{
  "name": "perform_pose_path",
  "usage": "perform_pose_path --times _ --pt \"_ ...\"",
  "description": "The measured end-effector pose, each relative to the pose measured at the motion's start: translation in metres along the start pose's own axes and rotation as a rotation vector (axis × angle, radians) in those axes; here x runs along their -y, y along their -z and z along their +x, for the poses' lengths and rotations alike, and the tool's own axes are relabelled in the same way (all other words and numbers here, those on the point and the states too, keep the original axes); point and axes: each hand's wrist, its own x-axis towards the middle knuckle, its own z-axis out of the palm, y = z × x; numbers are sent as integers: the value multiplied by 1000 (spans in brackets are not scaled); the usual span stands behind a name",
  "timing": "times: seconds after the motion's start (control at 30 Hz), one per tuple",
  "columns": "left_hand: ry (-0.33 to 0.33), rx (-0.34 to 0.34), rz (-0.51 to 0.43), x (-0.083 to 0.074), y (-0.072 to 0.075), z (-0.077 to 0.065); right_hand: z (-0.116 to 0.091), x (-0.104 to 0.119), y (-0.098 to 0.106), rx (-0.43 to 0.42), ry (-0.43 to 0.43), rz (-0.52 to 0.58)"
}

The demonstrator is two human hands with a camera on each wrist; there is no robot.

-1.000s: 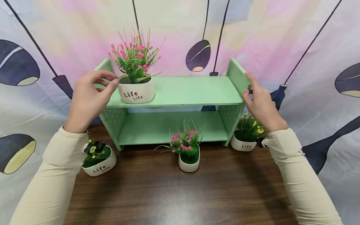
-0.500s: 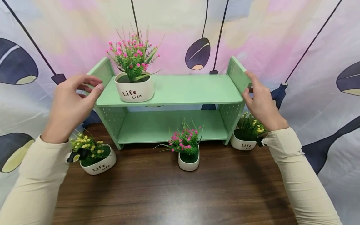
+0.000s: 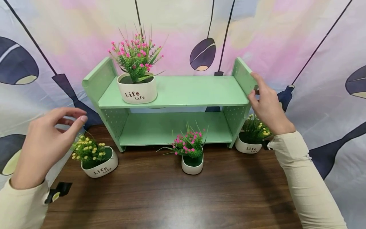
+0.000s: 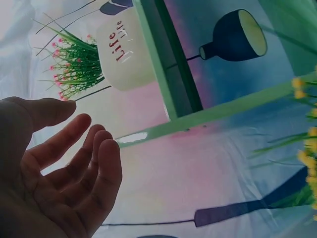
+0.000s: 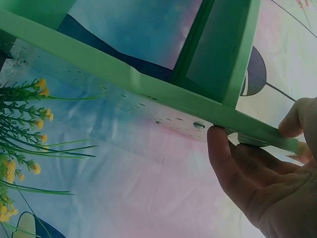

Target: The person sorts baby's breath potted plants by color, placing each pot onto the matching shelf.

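Note:
A green two-tier shelf [image 3: 186,90] stands on the dark wooden table. On its upper board, at the left end, sits a white oval pot of pink flowers [image 3: 137,92] marked "Life". My right hand [image 3: 267,105] grips the upper part of the right side panel [image 5: 267,131], thumb on one face and fingers on the other. My left hand [image 3: 48,140] holds nothing, its fingers loosely bent, in the air left of the shelf. Nearest to it is a white pot with yellow flowers [image 3: 100,165] on the table; in the left wrist view those yellow flowers [image 4: 309,148] show at the right edge.
A smaller-looking pot of pink flowers [image 3: 192,167] stands on the table before the shelf's middle. Another yellow-flowered pot [image 3: 248,147] is by the shelf's right foot, below my right hand. A patterned cloth [image 3: 171,19] hangs behind the shelf.
My left hand has drawn away from the pink-flowered pot on the upper board, moving left and down. The pot stays there. My right hand keeps its grip on the side panel.

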Motion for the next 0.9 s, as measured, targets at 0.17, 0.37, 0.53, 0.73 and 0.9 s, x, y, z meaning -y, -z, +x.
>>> perform_pose_path --times 0.17,0.37,0.53,0.73,0.9 --pt "2 -15 -8 11 -1 -28 1 -1 -1 4 -2 10" --pt "41 16 6 35 -7 -56 0 -1 -2 2 -2 12" --pt "73 1 -18 57 -25 -79 0 -1 0 -12 9 -7" --pt "122 77 33 81 -41 -99 1 -2 0 -17 10 0" --pt "170 114 56 97 -53 -111 0 -3 -2 -14 13 -8"
